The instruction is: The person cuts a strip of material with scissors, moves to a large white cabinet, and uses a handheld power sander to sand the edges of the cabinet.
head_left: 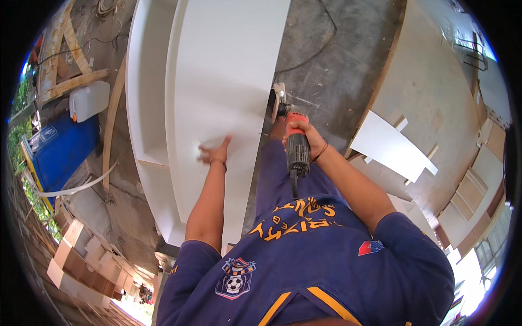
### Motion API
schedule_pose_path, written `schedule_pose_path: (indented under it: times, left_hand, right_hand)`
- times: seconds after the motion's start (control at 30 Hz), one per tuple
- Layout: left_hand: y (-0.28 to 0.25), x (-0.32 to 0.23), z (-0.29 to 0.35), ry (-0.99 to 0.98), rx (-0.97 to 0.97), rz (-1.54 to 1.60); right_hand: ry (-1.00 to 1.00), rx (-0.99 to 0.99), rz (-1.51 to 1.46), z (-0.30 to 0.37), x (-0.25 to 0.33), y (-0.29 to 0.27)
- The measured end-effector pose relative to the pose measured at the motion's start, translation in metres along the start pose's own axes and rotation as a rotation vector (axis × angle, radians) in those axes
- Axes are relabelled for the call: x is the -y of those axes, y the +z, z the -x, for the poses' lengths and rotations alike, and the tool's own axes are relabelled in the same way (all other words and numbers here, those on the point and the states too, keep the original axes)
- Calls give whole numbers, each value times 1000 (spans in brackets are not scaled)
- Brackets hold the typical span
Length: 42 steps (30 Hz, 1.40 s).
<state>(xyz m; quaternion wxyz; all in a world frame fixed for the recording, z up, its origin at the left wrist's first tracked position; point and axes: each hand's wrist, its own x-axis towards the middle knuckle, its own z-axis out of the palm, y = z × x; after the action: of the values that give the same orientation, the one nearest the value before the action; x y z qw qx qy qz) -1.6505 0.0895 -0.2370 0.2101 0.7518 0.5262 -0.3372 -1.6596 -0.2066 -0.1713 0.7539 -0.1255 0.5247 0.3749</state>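
My right hand (311, 140) is wrapped round the body of a red and black angle grinder (298, 154). The grinder's disc (276, 106) stands beside the right edge of a long white cabinet (225, 70); whether it touches that edge I cannot tell. A black cord runs from the tool's rear toward my shirt. Over the broad white face of the cabinet is my left hand (215, 152), its thumb and fingers spread and slightly blurred. Nothing is held in it. Along the cabinet's left side, a recessed open compartment (149, 70) shows.
To the right, a white board (392, 145) lies on small wooden strips over a large pale panel (429, 60). A black cable (321, 51) crosses the concrete floor. At left stand a blue box (65, 149), a white jerrycan (89, 101) and wooden framing (76, 46).
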Motion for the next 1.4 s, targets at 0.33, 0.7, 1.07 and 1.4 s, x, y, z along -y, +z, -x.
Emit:
schedule_pose_path:
  times: [0.33, 0.7, 1.07, 1.4]
  left_hand:
    - [5, -220, 67, -196, 271, 344]
    - [9, -225, 63, -253, 282, 306]
    - [12, -225, 64, -241, 275, 286]
    - [11, -220, 60, -275, 288, 281]
  right_hand:
    - [102, -13, -54, -2, 26, 15]
    - [91, -65, -36, -1, 35, 30]
    - [129, -58, -59, -8, 38, 29]
    - [73, -79, -40, -8, 39, 39]
